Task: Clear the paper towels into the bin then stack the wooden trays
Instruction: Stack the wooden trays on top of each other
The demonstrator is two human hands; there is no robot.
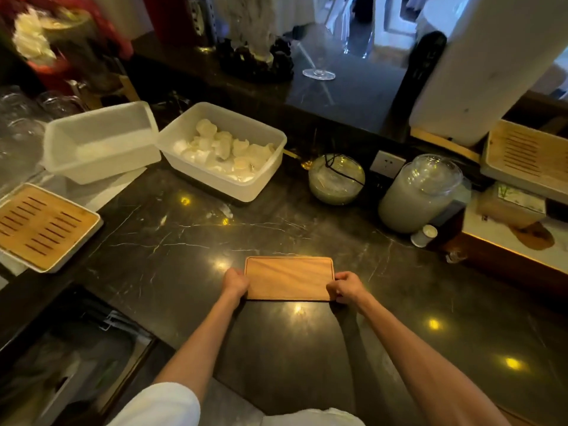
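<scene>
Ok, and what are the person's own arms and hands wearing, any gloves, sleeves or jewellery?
No gloves: the left hand and right hand are bare, and both forearms are uncovered. No watch, ring or bracelet shows on either wrist. White short sleeves end near the elbows at the bottom edge of the view. No markings show on the fabric.

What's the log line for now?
left hand: gripping wooden tray | right hand: gripping same | tray: on counter

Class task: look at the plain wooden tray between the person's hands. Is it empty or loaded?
Empty. The wooden tray shows only bare wood grain inside its rim, nothing on it, while the left hand and right hand grip its short ends.
</scene>
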